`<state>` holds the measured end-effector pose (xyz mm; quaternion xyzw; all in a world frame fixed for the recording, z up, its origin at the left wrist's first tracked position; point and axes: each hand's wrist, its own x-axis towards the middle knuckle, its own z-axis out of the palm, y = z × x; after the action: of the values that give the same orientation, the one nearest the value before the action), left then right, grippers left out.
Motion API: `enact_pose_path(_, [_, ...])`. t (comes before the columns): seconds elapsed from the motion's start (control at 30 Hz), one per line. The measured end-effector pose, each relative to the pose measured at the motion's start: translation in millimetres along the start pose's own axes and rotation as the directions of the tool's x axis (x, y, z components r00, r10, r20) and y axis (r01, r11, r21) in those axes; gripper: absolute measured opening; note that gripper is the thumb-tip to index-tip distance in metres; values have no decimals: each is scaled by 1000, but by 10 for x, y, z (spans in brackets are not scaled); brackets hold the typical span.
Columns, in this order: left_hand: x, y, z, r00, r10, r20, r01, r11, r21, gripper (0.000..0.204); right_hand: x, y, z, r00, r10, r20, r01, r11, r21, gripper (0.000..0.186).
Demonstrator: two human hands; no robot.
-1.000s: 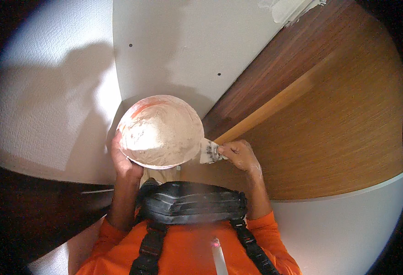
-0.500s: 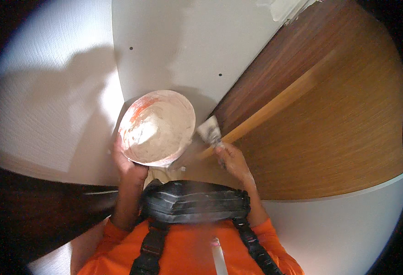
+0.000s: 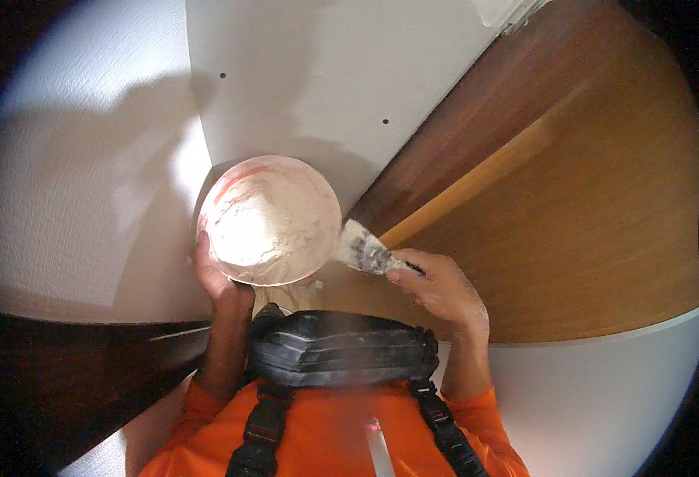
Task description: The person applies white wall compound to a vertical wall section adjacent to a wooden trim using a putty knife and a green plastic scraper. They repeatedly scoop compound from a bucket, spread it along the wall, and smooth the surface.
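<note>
My left hand (image 3: 216,274) is closed on the lower left side of a round bowl (image 3: 322,191), tilted so its inside shows. Pale, creamy filler (image 3: 266,226) coats the inside, with a reddish streak near the upper left rim. To the right of the bowl, my right hand (image 3: 441,290) grips the handle of a putty knife (image 3: 363,248). Its blade, smeared with white and dark residue, points at the bowl's right rim. Whether blade and rim touch, I cannot tell. The fingers of my left hand are partly hidden behind the bowl.
A pale board (image 3: 302,87) with two dark screw spots stands ahead, meeting a textured white wall (image 3: 71,191) on the left. Brown wood panelling (image 3: 556,230) runs along the right. White filler (image 3: 516,16) sits at the board's upper right edge. A black pouch (image 3: 341,346) is strapped at my waist.
The putty knife has turned from upright to pointing left, and my right hand has shifted right and slightly down. The bowl is tipped a little differently, still in my left hand.
</note>
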<state>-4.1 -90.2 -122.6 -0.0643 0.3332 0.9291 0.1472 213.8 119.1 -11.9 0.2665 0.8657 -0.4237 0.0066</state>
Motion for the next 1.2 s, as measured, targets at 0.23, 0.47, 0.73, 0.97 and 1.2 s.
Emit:
enact_pose_path(0.23, [77, 112, -216, 996, -68, 65, 66, 997, 35, 58, 113, -271, 157, 865, -468, -182, 209, 665, -717, 34])
enact_pose_path(0.47, [191, 162, -304, 990, 135, 51, -141, 979, 149, 40, 441, -407, 420, 898, -440, -31, 203, 475, -856, 32])
enact_pose_path(0.73, [132, 213, -242, 994, 106, 2, -105, 976, 191, 36, 327, -496, 558, 939, -301, 163, 299, 487, -821, 34])
enact_pose_path(0.97, [181, 151, -282, 995, 101, 10, -101, 979, 176, 38, 312, -446, 520, 929, -262, 261, 370, 651, -663, 32])
enact_pose_path(1.2, [189, 121, -301, 995, 100, 24, -102, 975, 199, 40, 475, -199, 482, 916, -133, 378, 142, 990, 3, 40])
